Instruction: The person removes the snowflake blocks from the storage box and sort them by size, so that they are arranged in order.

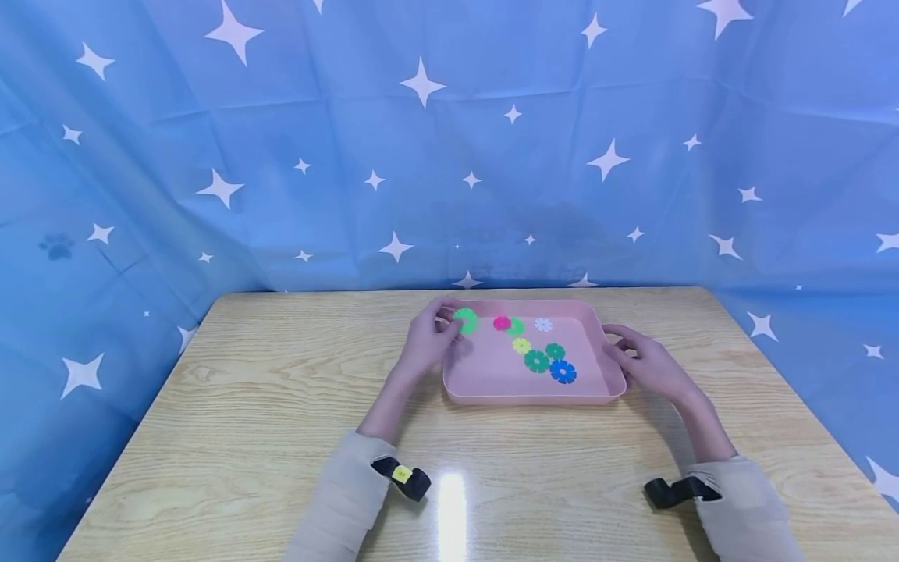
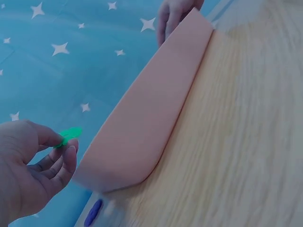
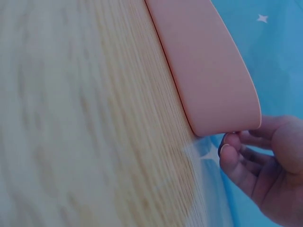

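In the head view, a shallow pink tray [image 1: 492, 389] stands on the table with several notched flower-like plastic discs in it. My left hand [image 1: 424, 337] is at the tray's far left corner, pinching a bright green disc [image 2: 71, 135] between thumb and fingers. At the opposite end, my right hand [image 1: 649, 365] grips the tray's right wall, its thumb over the rim and the other fingers outside. A thin dark edge [image 3: 221, 144] shows beside those fingertips. Inside lie a blue disc [image 1: 563, 371], green discs [image 1: 537, 361], a yellow disc [image 1: 521, 346], a pink disc [image 1: 502, 323] and a white disc [image 1: 544, 325].
The wooden table [image 1: 281, 375] extends around the tray. A blue curtain with white stars [image 1: 421, 156] hangs close behind its far edge. Beyond the tray's left end, a small purple-blue piece [image 2: 93, 213] lies on the table in the left wrist view.
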Demonstrator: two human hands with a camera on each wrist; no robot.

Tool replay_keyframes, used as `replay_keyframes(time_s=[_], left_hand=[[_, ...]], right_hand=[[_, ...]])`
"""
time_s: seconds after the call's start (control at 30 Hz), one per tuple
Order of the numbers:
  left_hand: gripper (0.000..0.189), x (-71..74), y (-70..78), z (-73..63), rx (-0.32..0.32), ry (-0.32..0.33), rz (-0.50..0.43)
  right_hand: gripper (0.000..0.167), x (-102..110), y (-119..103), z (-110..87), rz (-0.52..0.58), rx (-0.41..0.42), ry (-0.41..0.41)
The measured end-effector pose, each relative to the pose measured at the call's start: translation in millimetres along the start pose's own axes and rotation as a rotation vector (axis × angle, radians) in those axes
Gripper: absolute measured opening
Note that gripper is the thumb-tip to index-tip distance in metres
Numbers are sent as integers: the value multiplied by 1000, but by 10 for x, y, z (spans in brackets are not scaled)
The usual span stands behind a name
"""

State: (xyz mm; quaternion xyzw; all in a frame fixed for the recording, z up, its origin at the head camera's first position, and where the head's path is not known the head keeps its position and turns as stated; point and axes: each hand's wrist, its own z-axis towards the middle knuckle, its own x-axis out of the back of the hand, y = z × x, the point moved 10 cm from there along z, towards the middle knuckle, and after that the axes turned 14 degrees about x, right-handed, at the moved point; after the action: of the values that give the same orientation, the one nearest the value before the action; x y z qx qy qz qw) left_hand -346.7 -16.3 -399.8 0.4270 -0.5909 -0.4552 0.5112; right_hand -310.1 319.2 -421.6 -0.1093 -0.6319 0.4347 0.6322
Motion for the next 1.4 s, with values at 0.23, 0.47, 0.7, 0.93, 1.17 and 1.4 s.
replay_keyframes(time_s=[0.23,0.47,0.7,0.93,1.17,1.4], left_hand=[[24,354,-137,41,37,71,-18],[26,686,-338,54,105,152,44],[26,868,-514,69,162,188,139],[24,917,-587,68,181,196,256],[26,888,-576,58,179,166,332],[26,854,-577,76,186,142,399]], right_hand=[[53,-7,4,-5,7,-9,1],[51,6,-21,-1,-7,7,10],[52,8,-15,-8,-12,2,11],[51,10,-22,-1,-10,7,13],[52,0,-3,6,-6,-3,4],[52,2,12,8,-11,-12,2]])
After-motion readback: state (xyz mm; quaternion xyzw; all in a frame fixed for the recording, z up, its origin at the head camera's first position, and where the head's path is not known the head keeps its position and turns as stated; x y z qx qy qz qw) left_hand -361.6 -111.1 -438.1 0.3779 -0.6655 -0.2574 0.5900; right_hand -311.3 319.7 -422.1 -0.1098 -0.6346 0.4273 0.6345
